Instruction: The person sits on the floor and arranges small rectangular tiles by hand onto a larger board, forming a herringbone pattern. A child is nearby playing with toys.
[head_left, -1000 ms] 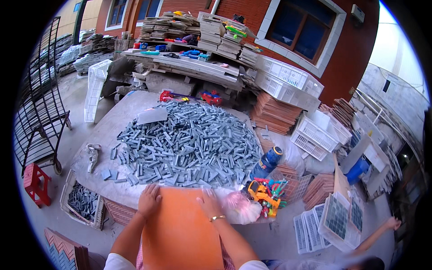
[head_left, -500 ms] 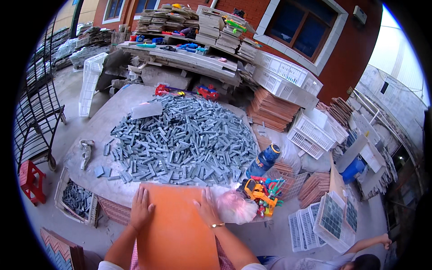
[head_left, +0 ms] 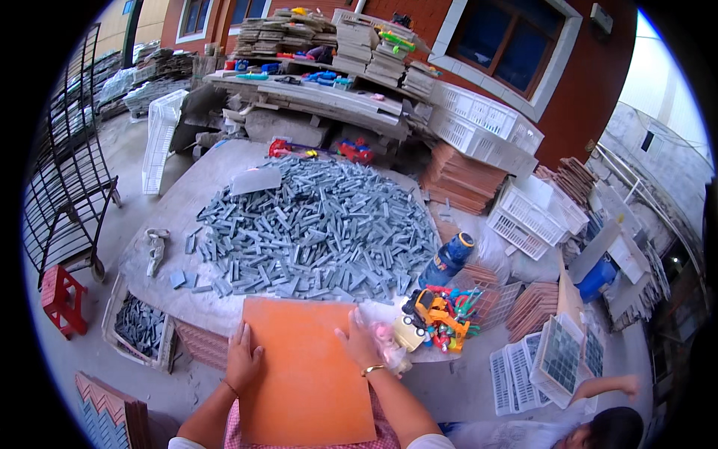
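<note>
Flat orange board held at both side edges, at the near edge of the table.

Left hand [head_left: 243, 358] flat and open on the left edge of the orange board [head_left: 307, 374]; right hand [head_left: 360, 346] spread wide on the right edge, not gripping. Board partly on the table [head_left: 217, 187], near end on the lap, just in front of the big pile of grey strips [head_left: 314, 228]. Best kept level, pushed with both palms the same, slowly. Mind the pink bag [head_left: 389, 340] and the toy truck [head_left: 426, 310] just beside the right hand, easy to bump.
</note>
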The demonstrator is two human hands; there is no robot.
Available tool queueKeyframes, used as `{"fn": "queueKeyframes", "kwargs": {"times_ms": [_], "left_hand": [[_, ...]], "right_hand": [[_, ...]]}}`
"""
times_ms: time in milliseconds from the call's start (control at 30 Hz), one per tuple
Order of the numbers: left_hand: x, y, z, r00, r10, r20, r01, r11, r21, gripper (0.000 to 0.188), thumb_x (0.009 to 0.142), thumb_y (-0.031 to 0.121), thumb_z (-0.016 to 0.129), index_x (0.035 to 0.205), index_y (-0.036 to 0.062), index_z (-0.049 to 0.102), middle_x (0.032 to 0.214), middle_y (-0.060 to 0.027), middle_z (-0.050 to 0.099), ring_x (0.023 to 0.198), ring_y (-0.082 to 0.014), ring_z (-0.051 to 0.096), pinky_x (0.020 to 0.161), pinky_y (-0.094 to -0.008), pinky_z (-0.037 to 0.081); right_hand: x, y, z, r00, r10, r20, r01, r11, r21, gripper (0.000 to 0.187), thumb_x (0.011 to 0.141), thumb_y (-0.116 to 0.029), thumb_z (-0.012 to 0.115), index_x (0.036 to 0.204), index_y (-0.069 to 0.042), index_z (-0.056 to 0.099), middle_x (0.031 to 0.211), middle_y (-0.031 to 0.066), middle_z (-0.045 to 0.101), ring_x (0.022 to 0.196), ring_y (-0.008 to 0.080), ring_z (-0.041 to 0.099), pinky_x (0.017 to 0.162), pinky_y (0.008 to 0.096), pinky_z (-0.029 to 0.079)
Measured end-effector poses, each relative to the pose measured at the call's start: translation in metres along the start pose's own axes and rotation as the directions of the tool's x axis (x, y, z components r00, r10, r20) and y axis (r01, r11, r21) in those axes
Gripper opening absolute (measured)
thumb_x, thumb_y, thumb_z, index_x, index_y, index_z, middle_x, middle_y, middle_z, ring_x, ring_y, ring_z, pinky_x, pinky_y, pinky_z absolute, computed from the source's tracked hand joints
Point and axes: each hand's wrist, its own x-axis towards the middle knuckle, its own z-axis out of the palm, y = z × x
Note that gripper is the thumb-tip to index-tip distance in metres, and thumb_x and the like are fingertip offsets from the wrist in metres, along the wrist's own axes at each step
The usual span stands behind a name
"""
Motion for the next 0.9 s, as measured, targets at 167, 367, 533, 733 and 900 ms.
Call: {"fn": "queueKeyframes", "kwargs": {"times_ms": [167, 367, 533, 733, 900], "left_hand": [[0.061, 0.001, -0.004, 0.983, 0.135, -0.121, -0.121, 0.986, 0.114, 0.051, 0.078, 0.012, 0.056, 0.125, -0.0022, 0.042, 0.133, -0.0204, 0.04, 0.125, -0.0357, 0.035, 0.106, -0.0483, 0.024], [0.08, -0.014, 0.013, 0.993, 0.098, -0.072, -0.098, 0.995, 0.002, 0.044, 0.078, 0.01, 0.055, 0.121, 0.0001, 0.048, 0.128, -0.0196, 0.046, 0.124, -0.0352, 0.037, 0.105, -0.0398, 0.03], [0.072, -0.017, 0.021, 0.993, 0.108, -0.051, -0.104, 0.992, 0.072, 0.05, 0.08, 0.012, 0.054, 0.127, -0.0003, 0.042, 0.132, -0.0199, 0.041, 0.127, -0.0359, 0.032, 0.106, -0.0412, 0.026], [0.019, -0.021, 0.018, 0.963, 0.183, -0.195, -0.173, 0.983, 0.067, 0.06, 0.079, 0.014, 0.057, 0.13, -0.0064, 0.032, 0.137, -0.0245, 0.031, 0.129, -0.0404, 0.024, 0.107, -0.0419, 0.021], [-0.029, -0.011, 0.009, 0.976, -0.01, -0.219, 0.018, 0.999, 0.037, 0.053, 0.078, 0.009, 0.061, 0.122, -0.0085, 0.037, 0.119, -0.0236, 0.046, 0.107, -0.0341, 0.047, 0.093, -0.0412, 0.037]], "right_hand": [[0.005, -0.002, -0.004, 1.0, 0.006, 0.015, -0.006, 1.0, 0.0, 0.068, 0.087, -0.038, 0.053, 0.132, 0.006, 0.03, 0.139, 0.0295, 0.027, 0.121, 0.0432, 0.038, 0.099, 0.0423, 0.036], [0.008, 0.002, 0.008, 0.999, 0.011, -0.033, -0.009, 0.999, 0.035, 0.065, 0.088, -0.035, 0.051, 0.131, 0.009, 0.03, 0.138, 0.0308, 0.026, 0.126, 0.0429, 0.032, 0.102, 0.0416, 0.033], [0.005, 0.001, 0.01, 0.997, 0.015, -0.072, -0.01, 0.998, 0.067, 0.067, 0.088, -0.034, 0.051, 0.132, 0.009, 0.026, 0.139, 0.0305, 0.025, 0.126, 0.0432, 0.031, 0.102, 0.0419, 0.033], [-0.001, -0.019, 0.017, 0.997, 0.081, 0.011, -0.076, 0.97, -0.232, 0.068, 0.087, -0.033, 0.053, 0.134, 0.006, 0.024, 0.14, 0.0281, 0.026, 0.126, 0.0405, 0.033, 0.102, 0.0426, 0.033], [-0.037, -0.042, 0.006, 0.972, -0.214, -0.092, 0.185, 0.948, -0.258, 0.054, 0.083, -0.029, 0.058, 0.121, 0.005, 0.043, 0.127, 0.0263, 0.044, 0.121, 0.038, 0.04, 0.102, 0.0431, 0.031]]}}
